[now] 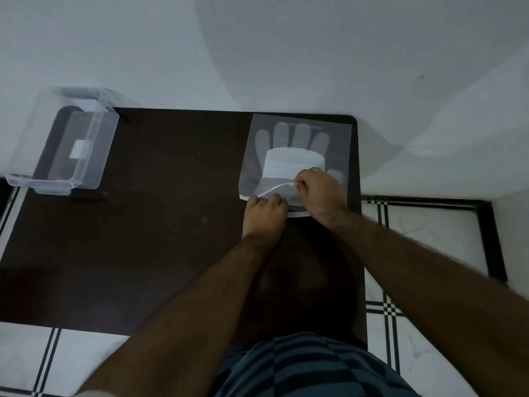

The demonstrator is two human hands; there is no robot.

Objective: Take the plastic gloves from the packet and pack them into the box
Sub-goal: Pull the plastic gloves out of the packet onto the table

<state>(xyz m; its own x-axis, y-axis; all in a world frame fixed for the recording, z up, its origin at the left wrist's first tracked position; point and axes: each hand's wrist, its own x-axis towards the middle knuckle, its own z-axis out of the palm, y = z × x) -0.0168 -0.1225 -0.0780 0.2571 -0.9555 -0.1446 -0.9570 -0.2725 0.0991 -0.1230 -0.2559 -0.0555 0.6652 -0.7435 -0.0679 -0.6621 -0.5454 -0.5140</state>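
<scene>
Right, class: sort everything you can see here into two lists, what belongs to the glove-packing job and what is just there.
Part of the job:
- packet of plastic gloves
- clear box, open, with no gloves in it yet
- left hand and right hand, both pinching the packet's near edge

Just there:
- dark table
- tiled floor
- white wall

Bare dark table lies open between the packet and the far-left clear box.
</scene>
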